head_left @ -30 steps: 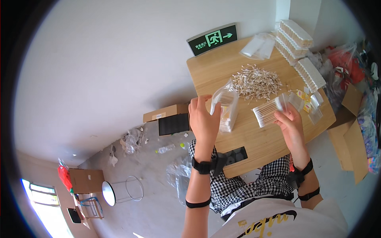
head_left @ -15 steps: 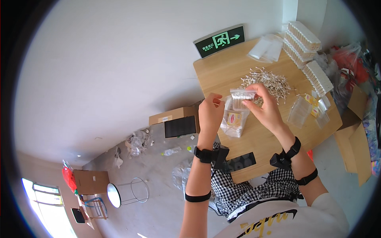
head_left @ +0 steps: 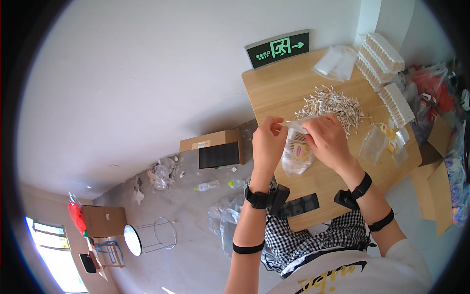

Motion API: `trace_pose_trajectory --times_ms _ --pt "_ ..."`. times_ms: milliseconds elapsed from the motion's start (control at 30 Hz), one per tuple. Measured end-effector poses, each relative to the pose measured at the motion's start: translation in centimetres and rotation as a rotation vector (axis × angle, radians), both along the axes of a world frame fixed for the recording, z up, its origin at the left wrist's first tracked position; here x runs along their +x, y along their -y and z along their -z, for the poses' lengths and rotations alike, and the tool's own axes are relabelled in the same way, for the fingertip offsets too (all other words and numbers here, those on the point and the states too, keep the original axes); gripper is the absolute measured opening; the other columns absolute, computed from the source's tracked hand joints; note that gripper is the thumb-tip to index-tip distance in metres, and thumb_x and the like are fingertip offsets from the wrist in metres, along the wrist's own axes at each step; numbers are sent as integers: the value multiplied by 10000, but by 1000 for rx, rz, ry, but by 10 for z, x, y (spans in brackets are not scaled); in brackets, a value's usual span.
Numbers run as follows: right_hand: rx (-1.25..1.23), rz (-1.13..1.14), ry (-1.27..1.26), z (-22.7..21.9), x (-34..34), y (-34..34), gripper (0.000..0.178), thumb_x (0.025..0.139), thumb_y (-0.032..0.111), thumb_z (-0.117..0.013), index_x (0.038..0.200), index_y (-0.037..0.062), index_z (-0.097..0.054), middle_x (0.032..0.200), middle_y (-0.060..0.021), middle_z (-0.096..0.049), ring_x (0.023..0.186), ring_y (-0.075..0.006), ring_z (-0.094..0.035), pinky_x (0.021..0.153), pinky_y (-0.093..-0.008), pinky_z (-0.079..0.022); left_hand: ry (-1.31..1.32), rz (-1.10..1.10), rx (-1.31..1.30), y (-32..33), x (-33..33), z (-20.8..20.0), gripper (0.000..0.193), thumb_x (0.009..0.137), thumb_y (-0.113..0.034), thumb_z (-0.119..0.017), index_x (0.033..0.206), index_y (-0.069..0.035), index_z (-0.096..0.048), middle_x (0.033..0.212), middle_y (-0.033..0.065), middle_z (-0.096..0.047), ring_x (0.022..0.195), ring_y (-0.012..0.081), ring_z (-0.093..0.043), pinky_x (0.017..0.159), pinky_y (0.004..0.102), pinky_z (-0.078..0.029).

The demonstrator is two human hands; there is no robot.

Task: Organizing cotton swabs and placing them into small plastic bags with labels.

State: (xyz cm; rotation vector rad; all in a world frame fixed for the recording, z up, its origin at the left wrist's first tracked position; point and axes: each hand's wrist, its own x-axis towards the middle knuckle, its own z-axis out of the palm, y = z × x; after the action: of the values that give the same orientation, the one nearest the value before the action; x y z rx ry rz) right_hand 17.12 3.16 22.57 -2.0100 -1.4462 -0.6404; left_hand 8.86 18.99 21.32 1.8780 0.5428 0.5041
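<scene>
Clear plastic catches the light in the head view: a bag (head_left: 293,165) stands close to the near left edge of a wooden surface (head_left: 271,95), filled with packets of cotton swabs, a yellow label (head_left: 300,151) showing through its front. The person's left grip (head_left: 268,147) is curled, fingertips at the bag's left rim; whether they pinch the film cannot be told. The right grip (head_left: 327,137) bends over the opposite side of the mouth, grasping the film; anything tucked beneath those fingers is hidden. Held from both sides, the thin mouth is probably being kept from slumping.

Just beyond, loose swabs (head_left: 338,105) lie in a heap, likely central so either side can reach them. To the right, small flat bags (head_left: 373,145) and yellow cards (head_left: 391,145) lie together, near the right forearm. White blocks of packed swabs (head_left: 382,56) are stacked at the far right edge, perhaps to leave room for the arms. Larger flat clear bags (head_left: 337,63) rest beside them.
</scene>
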Motion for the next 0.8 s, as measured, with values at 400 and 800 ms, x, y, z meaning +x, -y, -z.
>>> trace_pose_trajectory --times_ms 400,800 --pt "-142 -105 -514 -10 -9 7 274 725 89 -750 928 39 -574 909 -100 -639 865 -304 -627 769 -422 -499 32 -91 276 15 -6 -12 200 826 -68 -668 1010 8 -677 821 117 -707 665 185 -658 640 301 -511" --pt "-237 177 -226 -5 -15 -1 235 716 110 -756 860 31 -590 866 -96 -610 889 -280 -605 740 -391 -495 142 172 772 48 -35 -35 132 771 -52 -727 802 -49 -599 817 78 -603 768 247 -586 688 364 -462"
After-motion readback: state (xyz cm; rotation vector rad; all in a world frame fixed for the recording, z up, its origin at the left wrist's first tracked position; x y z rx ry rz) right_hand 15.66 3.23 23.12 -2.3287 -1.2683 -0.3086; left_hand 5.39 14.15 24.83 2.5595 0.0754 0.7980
